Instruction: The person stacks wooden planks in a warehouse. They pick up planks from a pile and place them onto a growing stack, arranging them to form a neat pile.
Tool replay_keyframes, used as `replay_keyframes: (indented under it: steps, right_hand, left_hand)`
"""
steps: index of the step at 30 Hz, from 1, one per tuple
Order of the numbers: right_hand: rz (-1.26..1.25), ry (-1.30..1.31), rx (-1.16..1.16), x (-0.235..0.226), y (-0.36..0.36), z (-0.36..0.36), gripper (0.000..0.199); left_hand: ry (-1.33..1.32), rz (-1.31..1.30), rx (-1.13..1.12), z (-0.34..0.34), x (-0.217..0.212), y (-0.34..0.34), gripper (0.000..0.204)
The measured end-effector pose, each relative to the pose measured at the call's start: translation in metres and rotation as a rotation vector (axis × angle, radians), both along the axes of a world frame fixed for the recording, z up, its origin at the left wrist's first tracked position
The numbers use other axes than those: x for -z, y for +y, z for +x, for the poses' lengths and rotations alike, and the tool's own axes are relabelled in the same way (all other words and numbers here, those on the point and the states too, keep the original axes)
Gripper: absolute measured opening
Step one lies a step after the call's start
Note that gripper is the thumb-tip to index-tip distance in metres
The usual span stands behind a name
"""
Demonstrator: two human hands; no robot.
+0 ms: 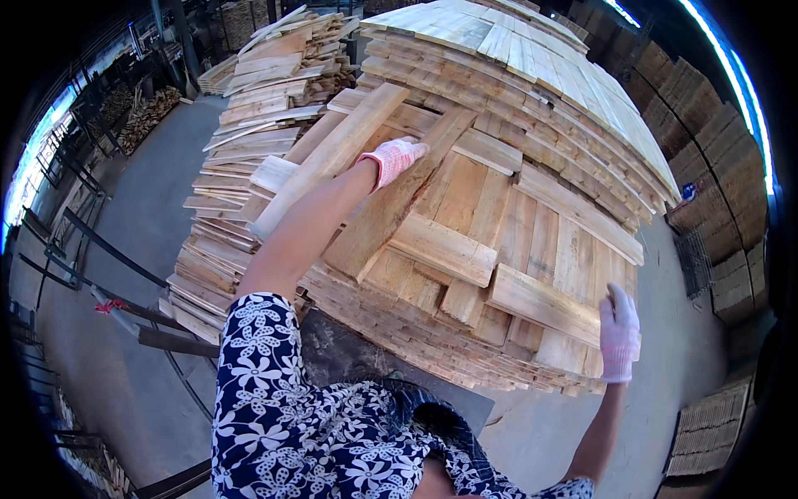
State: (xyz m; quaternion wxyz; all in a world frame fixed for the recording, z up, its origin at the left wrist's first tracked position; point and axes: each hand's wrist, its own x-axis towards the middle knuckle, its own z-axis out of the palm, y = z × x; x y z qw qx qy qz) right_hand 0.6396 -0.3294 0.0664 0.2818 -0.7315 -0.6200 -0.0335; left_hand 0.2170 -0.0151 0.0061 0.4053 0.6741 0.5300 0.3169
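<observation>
1. Atop the layered tan wooden stack (391, 326): left hand (396, 160), pink-and-white knit glove, fingers together on a long brown rough-edged wooden board (376, 219) lying aslant; grip hidden from me.
2. Right hand (619, 333), pale pink knit glove, fingers narrow at the end of a flat pale wooden plank (544, 306); whether holding, cannot tell.
3. Risk, my judgement: uneven pressure could skid the slanted board, jarring neighbouring planks.
</observation>
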Motion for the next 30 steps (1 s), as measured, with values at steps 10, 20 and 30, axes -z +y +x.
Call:
replay_keyframes:
  steps: [10,20,30]
  right_hand:
    - [-0.069,0.204,-0.665,0.014,0.188,-0.151,0.030]
    - [-0.342,0.228,-0.680,0.028,0.202,-0.185,0.035]
    - [-0.457,0.269,-0.627,0.035,0.215,-0.167,0.044]
  left_hand:
    - [-1.061,-0.705,0.295,-0.018,0.001,-0.002,0.037]
    - [0.622,0.104,-0.258,0.021,-0.008,-0.024,0.045]
    - [0.907,-0.044,-0.383,-0.092,-0.056,-0.065,0.083]
